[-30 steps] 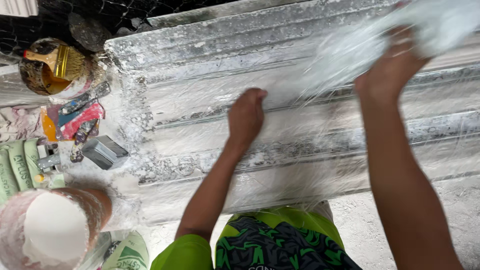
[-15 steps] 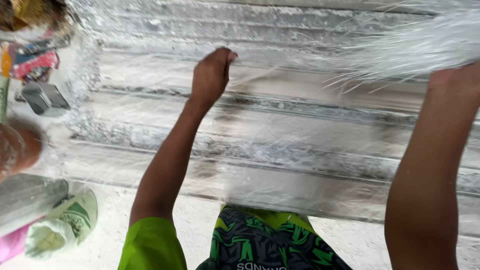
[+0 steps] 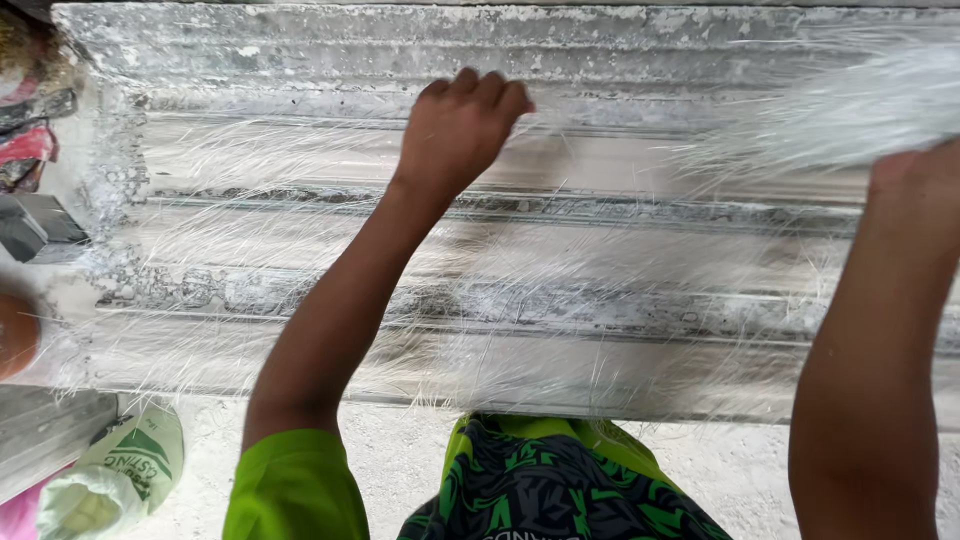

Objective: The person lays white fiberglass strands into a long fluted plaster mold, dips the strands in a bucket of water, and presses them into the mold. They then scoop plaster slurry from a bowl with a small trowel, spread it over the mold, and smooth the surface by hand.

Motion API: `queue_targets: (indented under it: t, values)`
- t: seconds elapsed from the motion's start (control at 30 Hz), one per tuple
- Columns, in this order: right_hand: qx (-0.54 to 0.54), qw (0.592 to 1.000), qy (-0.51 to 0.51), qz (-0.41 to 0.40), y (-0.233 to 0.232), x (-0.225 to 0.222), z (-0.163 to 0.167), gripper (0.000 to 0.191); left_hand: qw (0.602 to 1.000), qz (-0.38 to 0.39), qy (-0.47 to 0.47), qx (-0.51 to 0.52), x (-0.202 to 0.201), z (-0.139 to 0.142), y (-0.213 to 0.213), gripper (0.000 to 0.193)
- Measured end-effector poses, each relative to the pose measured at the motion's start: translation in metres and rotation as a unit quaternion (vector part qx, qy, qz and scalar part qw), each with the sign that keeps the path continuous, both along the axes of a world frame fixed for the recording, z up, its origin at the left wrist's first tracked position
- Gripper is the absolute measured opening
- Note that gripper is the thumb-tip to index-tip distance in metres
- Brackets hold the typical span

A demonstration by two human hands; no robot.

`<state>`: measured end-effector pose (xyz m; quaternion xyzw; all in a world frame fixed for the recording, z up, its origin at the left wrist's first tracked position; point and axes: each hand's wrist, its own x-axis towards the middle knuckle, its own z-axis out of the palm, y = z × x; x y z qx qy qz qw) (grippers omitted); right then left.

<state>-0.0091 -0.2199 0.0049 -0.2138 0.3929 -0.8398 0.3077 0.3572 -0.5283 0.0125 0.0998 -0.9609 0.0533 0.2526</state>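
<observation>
At the far left edge sit a grey metal block [image 3: 35, 225] and some red and dark clutter [image 3: 30, 150], blurred and hard to name; below them a pale green printed bag [image 3: 125, 470] lies on the floor by the mould's near edge. The long, ribbed, plaster-white mould [image 3: 300, 300] runs across the whole view, its ridges and channels crusted grey and white, with a thin, see-through layer of loose white glass-fibre strands [image 3: 520, 290] spread over it.

The left hand [image 3: 460, 130] reaches out over the upper ridges, palm down, its fingers [image 3: 490, 92] curled close together and resting on the fibre layer, pressing rather than gripping anything. At the right, the right hand [image 3: 915, 180] is cut off by the frame edge; a fluffy bunch of the same white fibre [image 3: 860, 115] sits at it and seems to be held, though I cannot tell how its fingers stand.

The fibre looks very light, soft and wispy; it would likely tear apart or shed if pulled hard, so taking it in loose tufts at the bunch's edge seems safest.
</observation>
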Motion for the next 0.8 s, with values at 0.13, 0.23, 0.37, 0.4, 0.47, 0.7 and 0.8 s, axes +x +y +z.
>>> queue_targets:
  t: [0.13, 0.23, 0.37, 0.4, 0.47, 0.7, 0.8]
  values:
    - [0.021, 0.995, 0.073, -0.071, -0.015, 0.031, 0.002, 0.058, 0.992, -0.037, -0.013, -0.121, -0.038, 0.013, 0.000, 0.017]
    - [0.029, 0.975, 0.177, -0.131, -0.028, 0.053, 0.001, 0.043, 0.996, -0.051, 0.012, -0.077, -0.047, 0.009, -0.014, 0.017]
    - [0.047, 0.950, 0.162, -0.261, -0.033, 0.071, -0.007, 0.020, 0.991, -0.003, -0.008, 0.132, -0.008, -0.027, -0.033, 0.019]
    - [0.046, 0.951, 0.142, -0.271, -0.031, 0.073, -0.010, 0.017, 0.985, 0.015, -0.021, 0.169, 0.010, -0.041, -0.034, 0.022]
    - [0.028, 0.960, 0.106, -0.257, -0.026, 0.076, -0.015, 0.019, 0.972, 0.058, -0.010, 0.230, 0.049, -0.065, -0.040, 0.023]
    - [0.086, 0.950, 0.125, -0.273, -0.042, 0.081, -0.029, 0.023, 0.951, 0.201, -0.043, 0.231, 0.127, -0.108, -0.061, 0.028]
    - [0.079, 0.958, 0.113, -0.251, -0.054, 0.086, -0.023, 0.027, 0.948, 0.225, -0.029, 0.221, 0.137, -0.113, -0.065, 0.026]
